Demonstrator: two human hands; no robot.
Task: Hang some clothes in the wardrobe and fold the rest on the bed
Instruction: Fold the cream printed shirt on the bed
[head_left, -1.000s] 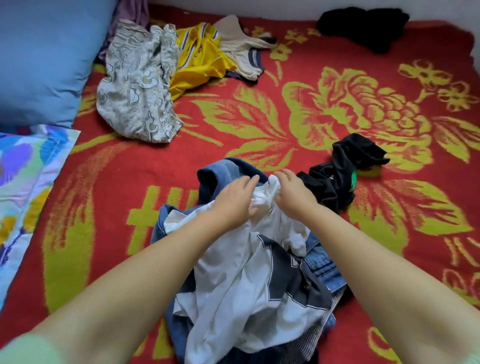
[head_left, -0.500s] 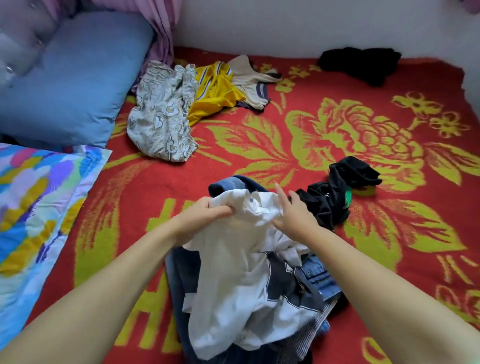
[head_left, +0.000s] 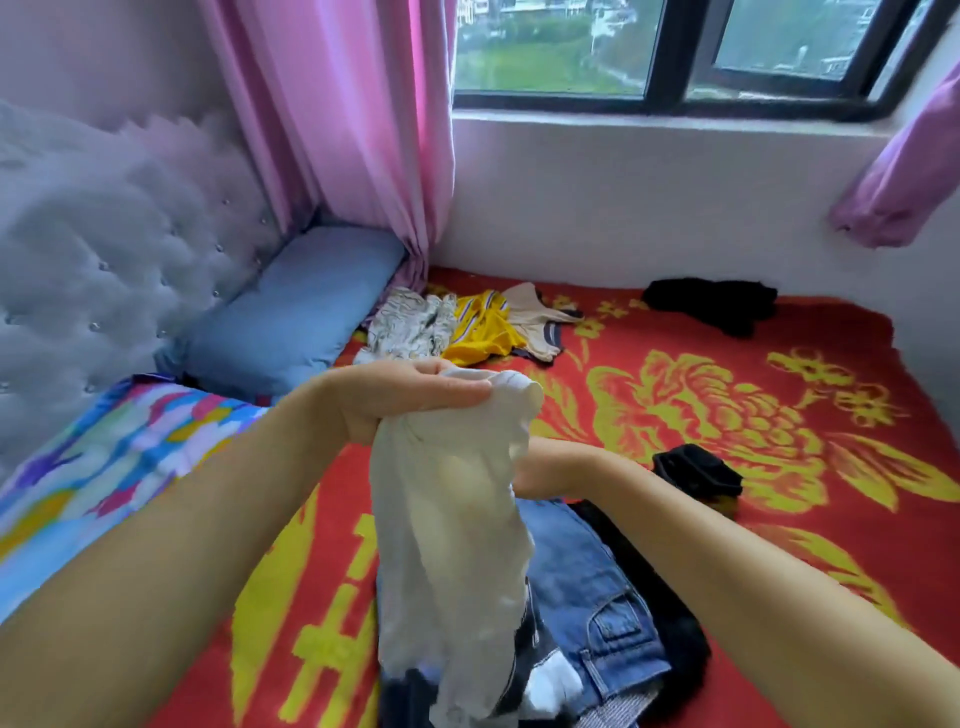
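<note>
Head view looks down on a bed (head_left: 779, 415) under a red and yellow blanket. Left hand (head_left: 395, 400) holds a white shirt (head_left: 457, 545) up by its top edge, fingers (head_left: 457, 389) and thumb pinching the cloth, so it hangs over the clothes pile. Right hand (head_left: 540, 467) is partly behind the shirt at its 3 o'clock side; whether its fingers grip the cloth cannot be told. Under the shirt lie jeans (head_left: 582, 587) and dark clothes. At 12 o'clock sit a patterned garment (head_left: 410, 327) and a yellow shirt (head_left: 483, 332), touching. Black clothes lie at 1 o'clock (head_left: 711, 304) and 3 o'clock (head_left: 696, 470).
</note>
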